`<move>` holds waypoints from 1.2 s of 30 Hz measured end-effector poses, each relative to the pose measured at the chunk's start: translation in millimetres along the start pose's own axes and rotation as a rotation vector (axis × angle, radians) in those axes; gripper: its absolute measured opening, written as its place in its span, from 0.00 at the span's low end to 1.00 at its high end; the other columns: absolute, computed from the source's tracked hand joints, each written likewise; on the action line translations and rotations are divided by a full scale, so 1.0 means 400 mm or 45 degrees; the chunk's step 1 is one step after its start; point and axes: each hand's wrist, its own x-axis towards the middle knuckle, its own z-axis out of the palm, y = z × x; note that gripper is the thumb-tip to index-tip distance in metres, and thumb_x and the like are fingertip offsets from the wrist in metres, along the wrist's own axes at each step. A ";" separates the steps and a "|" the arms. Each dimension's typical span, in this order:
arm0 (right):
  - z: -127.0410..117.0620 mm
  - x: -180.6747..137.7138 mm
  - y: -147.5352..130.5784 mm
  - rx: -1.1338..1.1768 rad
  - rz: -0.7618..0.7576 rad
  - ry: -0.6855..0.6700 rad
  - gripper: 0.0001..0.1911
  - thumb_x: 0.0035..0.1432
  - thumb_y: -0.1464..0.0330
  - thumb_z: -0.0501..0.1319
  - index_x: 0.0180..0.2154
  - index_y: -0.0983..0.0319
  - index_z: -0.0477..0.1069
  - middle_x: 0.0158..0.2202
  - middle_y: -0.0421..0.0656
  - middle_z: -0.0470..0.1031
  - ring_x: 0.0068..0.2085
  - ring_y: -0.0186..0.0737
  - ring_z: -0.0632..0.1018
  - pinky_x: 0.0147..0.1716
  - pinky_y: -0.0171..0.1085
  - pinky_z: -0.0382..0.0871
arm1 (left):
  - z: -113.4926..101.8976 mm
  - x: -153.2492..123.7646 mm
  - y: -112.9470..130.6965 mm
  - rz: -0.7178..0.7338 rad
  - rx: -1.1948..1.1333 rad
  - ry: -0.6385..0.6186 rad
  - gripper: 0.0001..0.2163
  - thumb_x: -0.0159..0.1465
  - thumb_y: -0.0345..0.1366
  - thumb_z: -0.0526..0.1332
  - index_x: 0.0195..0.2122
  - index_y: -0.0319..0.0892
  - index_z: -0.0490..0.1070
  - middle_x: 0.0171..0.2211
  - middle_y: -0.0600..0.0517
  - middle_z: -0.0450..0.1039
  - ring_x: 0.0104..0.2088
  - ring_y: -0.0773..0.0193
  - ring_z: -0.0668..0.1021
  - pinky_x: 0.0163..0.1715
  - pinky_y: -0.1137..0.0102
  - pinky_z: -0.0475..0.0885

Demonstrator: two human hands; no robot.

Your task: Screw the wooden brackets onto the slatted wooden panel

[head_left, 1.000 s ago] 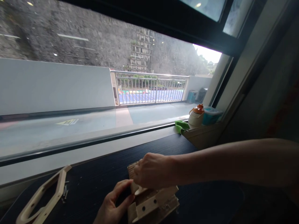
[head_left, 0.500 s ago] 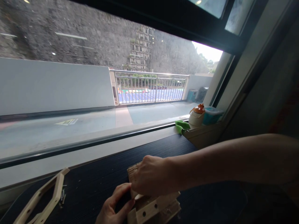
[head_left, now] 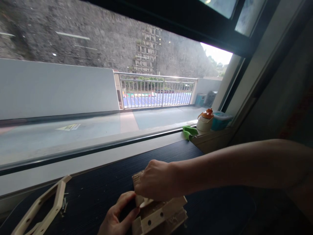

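Low in the view, a pale wooden assembly (head_left: pixel 171 209) with round dark holes in its side rests on the dark table. My left hand (head_left: pixel 118 213) grips its near left edge, thumb and fingers closed around the wood. Over the assembly's far end, my right hand (head_left: pixel 156 181) is curled into a fist, back of the hand up. Its fingertips are hidden, so I cannot tell what they hold. A pale, rounded piece shows just below the right hand, close to the left fingertips.
At the left lies an angled wooden frame (head_left: pixel 57 204) with several screws (head_left: pixel 64 206) beside it. The dark table (head_left: pixel 102 182) meets a white window sill (head_left: pixel 80 169). On the far right ledge are a green cloth (head_left: pixel 189 132), an orange-topped jug (head_left: pixel 204 121) and a teal container (head_left: pixel 221 120).
My right hand has shifted slightly left and up over the wooden assembly. Part of the whole view has moved the same small way. My left hand keeps its grip.
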 end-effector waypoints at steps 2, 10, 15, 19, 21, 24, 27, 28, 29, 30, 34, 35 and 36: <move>0.001 -0.007 -0.010 -0.102 -0.073 0.012 0.09 0.61 0.76 0.56 0.34 0.64 0.74 0.39 0.44 0.77 0.40 0.41 0.78 0.21 0.37 0.61 | 0.000 0.000 -0.001 0.015 -0.008 -0.015 0.17 0.58 0.45 0.65 0.47 0.46 0.77 0.49 0.49 0.78 0.53 0.50 0.76 0.53 0.64 0.71; 0.012 -0.013 0.027 -0.078 -0.071 0.047 0.10 0.59 0.78 0.57 0.29 0.65 0.74 0.34 0.43 0.78 0.37 0.38 0.78 0.20 0.35 0.59 | -0.003 -0.003 0.004 0.005 0.021 -0.038 0.17 0.59 0.46 0.63 0.47 0.47 0.77 0.49 0.49 0.78 0.51 0.51 0.77 0.54 0.65 0.70; 0.016 -0.003 0.028 -0.023 0.025 -0.038 0.08 0.58 0.77 0.58 0.31 0.63 0.74 0.28 0.41 0.77 0.30 0.37 0.77 0.16 0.34 0.56 | -0.001 0.000 0.000 0.009 0.061 -0.061 0.19 0.60 0.48 0.61 0.49 0.46 0.76 0.49 0.49 0.78 0.51 0.51 0.77 0.54 0.64 0.70; 0.007 -0.001 0.012 0.012 0.029 -0.075 0.08 0.57 0.74 0.59 0.39 0.63 0.74 0.33 0.42 0.78 0.31 0.36 0.78 0.15 0.34 0.57 | -0.001 0.004 -0.015 0.032 0.076 -0.026 0.19 0.59 0.49 0.62 0.47 0.45 0.76 0.48 0.48 0.78 0.48 0.51 0.79 0.53 0.64 0.71; 0.001 -0.007 0.006 0.027 -0.030 -0.093 0.06 0.59 0.73 0.59 0.38 0.63 0.74 0.33 0.41 0.78 0.33 0.35 0.78 0.16 0.34 0.57 | -0.002 0.005 -0.021 0.030 0.073 -0.029 0.19 0.59 0.48 0.62 0.48 0.44 0.76 0.49 0.47 0.78 0.50 0.51 0.78 0.52 0.64 0.71; -0.001 -0.017 0.002 0.012 -0.092 -0.053 0.08 0.62 0.74 0.56 0.35 0.63 0.74 0.34 0.40 0.78 0.36 0.35 0.78 0.17 0.34 0.56 | -0.004 0.005 -0.022 0.017 0.055 -0.056 0.19 0.60 0.46 0.62 0.50 0.44 0.75 0.50 0.47 0.78 0.53 0.51 0.76 0.53 0.65 0.71; 0.004 -0.017 0.001 0.024 -0.100 0.006 0.08 0.62 0.74 0.56 0.36 0.64 0.74 0.34 0.40 0.78 0.37 0.36 0.78 0.18 0.34 0.56 | -0.003 0.004 -0.018 0.022 0.063 -0.046 0.19 0.60 0.47 0.62 0.49 0.44 0.75 0.49 0.48 0.78 0.52 0.52 0.77 0.52 0.66 0.71; 0.005 -0.015 0.003 0.032 -0.088 0.008 0.08 0.62 0.75 0.56 0.36 0.65 0.74 0.35 0.41 0.78 0.37 0.36 0.78 0.18 0.34 0.56 | -0.002 0.003 -0.016 0.024 0.068 -0.037 0.19 0.59 0.47 0.62 0.48 0.44 0.76 0.49 0.48 0.78 0.51 0.52 0.77 0.52 0.66 0.71; 0.005 -0.012 0.005 0.043 -0.079 0.000 0.08 0.61 0.76 0.56 0.36 0.65 0.73 0.36 0.41 0.78 0.38 0.36 0.78 0.18 0.34 0.56 | -0.002 0.003 -0.015 0.024 0.073 -0.031 0.19 0.59 0.47 0.62 0.48 0.45 0.76 0.49 0.48 0.78 0.50 0.52 0.78 0.52 0.65 0.72; 0.005 -0.008 0.008 0.057 -0.065 -0.018 0.08 0.61 0.76 0.56 0.35 0.65 0.73 0.37 0.41 0.78 0.39 0.36 0.78 0.18 0.34 0.56 | -0.001 0.002 -0.013 0.024 0.075 -0.026 0.19 0.59 0.47 0.62 0.48 0.45 0.76 0.48 0.48 0.78 0.49 0.52 0.78 0.52 0.65 0.72; 0.004 0.003 0.014 0.123 -0.004 -0.068 0.09 0.61 0.73 0.55 0.33 0.64 0.73 0.37 0.41 0.78 0.39 0.38 0.78 0.18 0.34 0.56 | 0.000 0.000 -0.013 0.035 0.073 -0.004 0.18 0.59 0.47 0.62 0.47 0.45 0.77 0.48 0.48 0.78 0.47 0.53 0.80 0.51 0.65 0.73; 0.007 0.003 0.012 0.121 0.007 -0.059 0.09 0.61 0.73 0.55 0.34 0.64 0.73 0.37 0.41 0.78 0.38 0.39 0.78 0.18 0.34 0.57 | 0.000 0.000 -0.015 0.042 0.078 0.002 0.18 0.59 0.47 0.62 0.47 0.45 0.77 0.48 0.48 0.79 0.46 0.53 0.80 0.50 0.65 0.73; 0.011 0.002 0.008 0.106 0.017 -0.036 0.09 0.62 0.74 0.55 0.35 0.64 0.73 0.37 0.41 0.78 0.38 0.39 0.78 0.18 0.35 0.57 | 0.000 0.000 -0.017 0.048 0.083 0.009 0.18 0.58 0.47 0.62 0.47 0.45 0.77 0.48 0.48 0.79 0.47 0.52 0.80 0.50 0.65 0.73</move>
